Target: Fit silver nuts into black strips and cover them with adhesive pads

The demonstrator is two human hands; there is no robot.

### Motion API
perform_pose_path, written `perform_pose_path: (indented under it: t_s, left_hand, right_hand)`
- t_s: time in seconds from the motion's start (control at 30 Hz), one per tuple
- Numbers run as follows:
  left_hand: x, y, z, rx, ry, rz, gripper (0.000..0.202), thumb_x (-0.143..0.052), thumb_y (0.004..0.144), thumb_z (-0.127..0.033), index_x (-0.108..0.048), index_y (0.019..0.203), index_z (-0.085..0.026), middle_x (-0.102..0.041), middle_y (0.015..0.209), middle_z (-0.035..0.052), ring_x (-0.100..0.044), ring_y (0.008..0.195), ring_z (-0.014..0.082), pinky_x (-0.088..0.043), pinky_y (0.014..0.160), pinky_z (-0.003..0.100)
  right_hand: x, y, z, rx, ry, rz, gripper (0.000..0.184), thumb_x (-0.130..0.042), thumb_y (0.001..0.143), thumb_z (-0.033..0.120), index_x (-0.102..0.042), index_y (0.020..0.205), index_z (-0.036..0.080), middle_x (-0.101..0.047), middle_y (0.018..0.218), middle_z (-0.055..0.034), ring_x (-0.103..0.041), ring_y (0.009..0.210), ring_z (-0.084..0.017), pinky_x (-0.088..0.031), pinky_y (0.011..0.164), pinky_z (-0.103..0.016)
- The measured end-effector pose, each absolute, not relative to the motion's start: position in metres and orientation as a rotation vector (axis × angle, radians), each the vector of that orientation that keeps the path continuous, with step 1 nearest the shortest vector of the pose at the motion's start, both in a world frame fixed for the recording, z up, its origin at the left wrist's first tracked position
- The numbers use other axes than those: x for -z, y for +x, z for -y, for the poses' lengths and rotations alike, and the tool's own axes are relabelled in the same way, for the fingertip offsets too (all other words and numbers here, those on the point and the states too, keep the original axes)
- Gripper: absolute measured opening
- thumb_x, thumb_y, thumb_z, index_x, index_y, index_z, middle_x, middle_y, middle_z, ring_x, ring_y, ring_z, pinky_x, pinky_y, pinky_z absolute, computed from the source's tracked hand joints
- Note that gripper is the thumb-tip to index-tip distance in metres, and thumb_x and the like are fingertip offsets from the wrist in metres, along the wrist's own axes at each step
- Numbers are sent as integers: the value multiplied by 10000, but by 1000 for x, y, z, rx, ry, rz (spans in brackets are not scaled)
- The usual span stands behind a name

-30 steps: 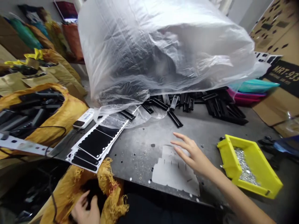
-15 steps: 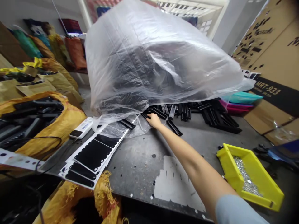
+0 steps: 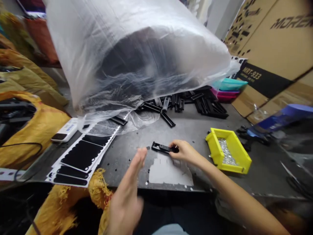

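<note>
My right hand (image 3: 182,150) grips one end of a long black plastic part (image 3: 160,147), a narrow piece with an open slot at its far end. It is held low over the grey table, near a pale bare patch (image 3: 168,171). My left hand (image 3: 129,195), partly smeared by motion, is raised at the table's front edge, fingers stretched out and nothing in them. More black plastic parts (image 3: 210,106) lie heaped at the back under the edge of a big clear plastic bag (image 3: 151,55).
Sheets of black stickers (image 3: 81,155) lie at the left beside a white device (image 3: 65,130). A yellow bin (image 3: 241,166) of small metal pieces stands at the right. An orange sack (image 3: 52,209) hangs at the front edge. Cardboard boxes (image 3: 276,42) rise at the back right.
My right hand has drawn back from the heap toward the table's front with a black plastic part in it. My left hand has come into view. The camera has turned right.
</note>
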State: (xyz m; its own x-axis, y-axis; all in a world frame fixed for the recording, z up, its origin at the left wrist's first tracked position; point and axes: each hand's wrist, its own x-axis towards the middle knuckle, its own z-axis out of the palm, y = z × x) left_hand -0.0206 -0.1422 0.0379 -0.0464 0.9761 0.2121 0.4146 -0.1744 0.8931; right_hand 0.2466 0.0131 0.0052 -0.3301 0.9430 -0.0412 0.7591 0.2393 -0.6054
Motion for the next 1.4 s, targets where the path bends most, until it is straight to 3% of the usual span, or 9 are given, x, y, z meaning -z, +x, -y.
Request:
perform_pose_path:
  t_s: [0.23, 0.37, 0.53, 0.73, 0.9, 1.0, 1.17, 1.3, 1.4]
  left_hand:
    - [37, 29, 57, -878, 1941, -1385, 824, -704, 902, -427, -320, 1619, -299, -399, 1667, 110, -367, 1546, 329, -309, 1257, 541]
    - [52, 27, 42, -812, 2054, -1461, 747, -675, 909, -503, -419, 1570, -268, -495, 1595, 137, -427, 1482, 364, -305, 1223, 582]
    - [48, 26, 30, -712, 2045, -1457, 422, -662, 917, -486, -675, 1295, -301, -633, 1444, 78, -487, 1356, 357, -327, 1166, 602]
    - [44, 23, 37, -773, 1932, -1394, 256, -705, 880, -383, -692, 1111, -275, -725, 1230, 62, -592, 1235, 325, -365, 1136, 551]
    - [45, 20, 50, -896, 1777, -1302, 502, -729, 864, -271, -557, 1336, -275, -686, 1184, 57, -629, 1180, 273, -417, 1137, 492]
    - [46, 22, 62, -925, 1793, -1222, 641, -677, 906, -218, -448, 1495, -321, -606, 1242, 61, -619, 1182, 243, -463, 1134, 458]
    - [36, 5, 71, -887, 1873, -1227, 877, -620, 928, -196, -169, 1649, -412, -394, 1504, 91, -606, 1248, 224, -504, 1138, 430]
    - [12, -51, 24, -930, 2085, -1486, 601, -493, 946, -169, -461, 1539, -264, -466, 1550, 106, -462, 1458, 277, -373, 1255, 478]
    - [-7, -98, -40, -873, 2155, -1827, 480, -428, 912, -110, -625, 1349, -137, -630, 1385, 148, -573, 1344, 281, -402, 1226, 491]
  right_hand:
    - [-11, 304, 76, -779, -1414, 1836, 141, -723, 887, 337, -711, 980, 232, -726, 1246, -86, -696, 1131, -231, -541, 998, -385]
    - [-19, 403, 76, -297, -1764, 1339, 353, -726, 853, 497, -720, 1056, 207, -741, 896, -67, -667, 731, -205, -563, 723, -360]
    - [-5, 516, 42, -174, -2028, 1129, 373, -797, 731, 481, -730, 847, 133, -705, 754, -100, -613, 610, -194, -542, 641, -374]
    - [-9, 490, 27, 35, -1901, 1128, 426, -617, 910, 481, -717, 1149, 143, -584, 1328, -204, -678, 1006, -269, -582, 895, -475]
    - [-19, 361, 57, -143, -1448, 1829, 242, -545, 1023, 333, -711, 1193, 288, -688, 1229, -99, -635, 1219, -278, -513, 1080, -519]
    - [-3, 299, 72, -452, -1292, 2195, 357, -633, 985, 323, -649, 1341, 313, -668, 1352, -100, -640, 1252, -291, -552, 1049, -520]
    - [28, 279, 78, -541, -1209, 2186, 321, -548, 1024, 232, -662, 1314, 310, -733, 1195, -85, -709, 1092, -252, -609, 946, -458]
    - [35, 285, 84, -559, -1144, 2161, 324, -566, 1020, 225, -660, 1309, 336, -729, 1209, -68, -708, 1116, -245, -613, 947, -426]
    - [41, 286, 91, -554, -1139, 2165, 355, -626, 995, 266, -629, 1343, 337, -711, 1271, -70, -693, 1178, -259, -601, 992, -441]
